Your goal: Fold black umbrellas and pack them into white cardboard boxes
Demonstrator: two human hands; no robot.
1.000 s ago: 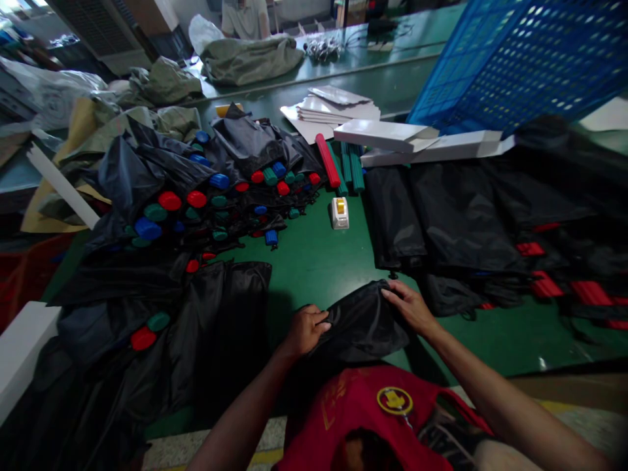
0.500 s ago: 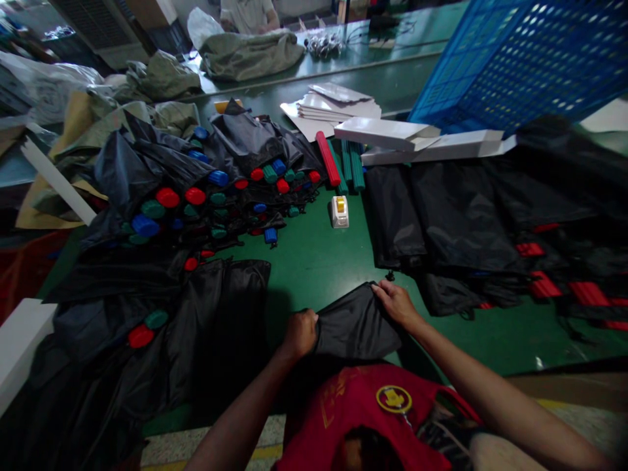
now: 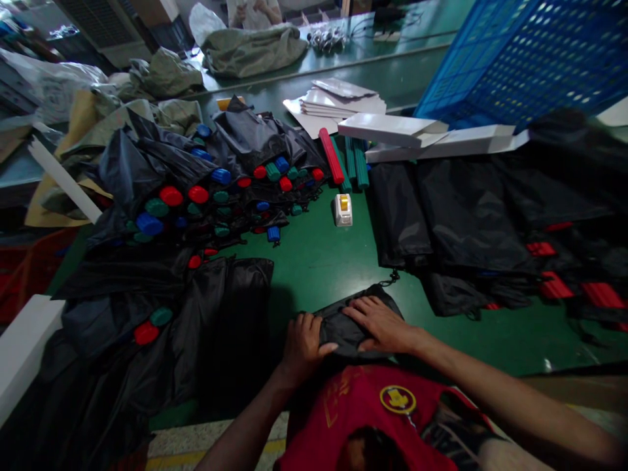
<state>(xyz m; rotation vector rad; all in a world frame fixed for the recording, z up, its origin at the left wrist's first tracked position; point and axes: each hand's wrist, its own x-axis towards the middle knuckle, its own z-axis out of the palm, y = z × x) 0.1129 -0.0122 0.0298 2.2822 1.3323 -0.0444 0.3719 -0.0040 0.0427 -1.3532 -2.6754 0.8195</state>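
Observation:
A black drawstring pouch (image 3: 341, 330) lies on the green table in front of my body, its cord at the upper right corner. My left hand (image 3: 305, 340) rests on the pouch's left end, fingers slightly bent and thumb held apart. Across its right half, my right hand (image 3: 380, 324) lies palm down with the fingers stretched out and spread. Both hands touch the fabric from above; what is inside the pouch, if anything, is hidden.
Black bags with red, green and blue rod ends (image 3: 196, 194) are piled left. More black bags (image 3: 471, 216) lie right. A tape dispenser (image 3: 343, 210), ribbed rods (image 3: 331, 156), white cartons (image 3: 392, 129) and a blue crate (image 3: 540, 65) stand beyond. A person's hands (image 3: 262, 8) show far back.
My hands have gone from pinching the pouch's edges to lying on top of it. The right hand has moved left and down, and the pouch is flatter.

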